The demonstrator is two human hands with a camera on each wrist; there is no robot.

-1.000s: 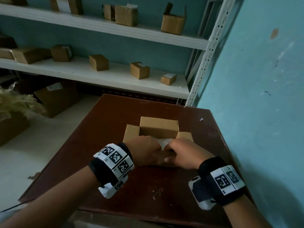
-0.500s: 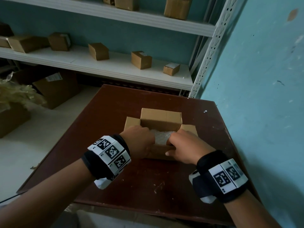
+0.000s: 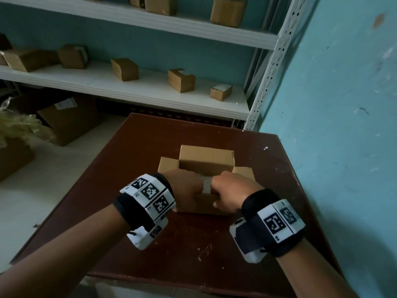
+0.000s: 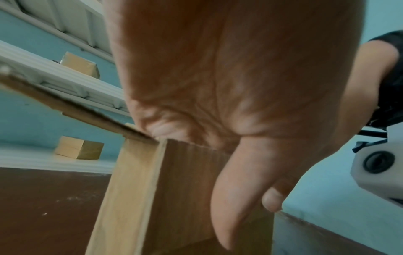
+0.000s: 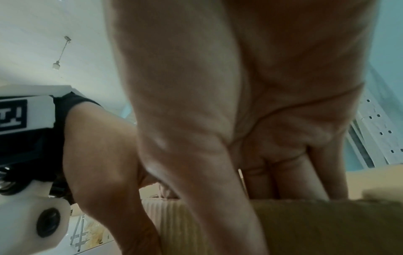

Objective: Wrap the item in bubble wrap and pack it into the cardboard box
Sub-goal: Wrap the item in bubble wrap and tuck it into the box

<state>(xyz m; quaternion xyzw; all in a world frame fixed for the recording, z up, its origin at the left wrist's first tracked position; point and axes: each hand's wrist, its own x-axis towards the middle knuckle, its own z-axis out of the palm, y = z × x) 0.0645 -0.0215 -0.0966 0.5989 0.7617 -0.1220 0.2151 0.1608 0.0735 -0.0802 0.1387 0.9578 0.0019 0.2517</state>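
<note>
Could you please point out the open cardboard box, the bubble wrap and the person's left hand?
cardboard box (image 3: 206, 157): head view, far flap.
bubble wrap (image 3: 206, 184): head view, patch between the hands.
left hand (image 3: 185, 190): head view, back of the hand.

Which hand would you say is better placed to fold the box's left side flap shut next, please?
Probably the left hand: it sits at the cardboard box's left corner, beside that flap. The right hand is further off, at the near wall.

cardboard box (image 3: 206, 157): matt brown corrugated card | bubble wrap (image 3: 206, 186): translucent plastic | table (image 3: 133, 168): dark reddish wood, scuffed | shelf upright (image 3: 268, 67): white perforated metal
</note>
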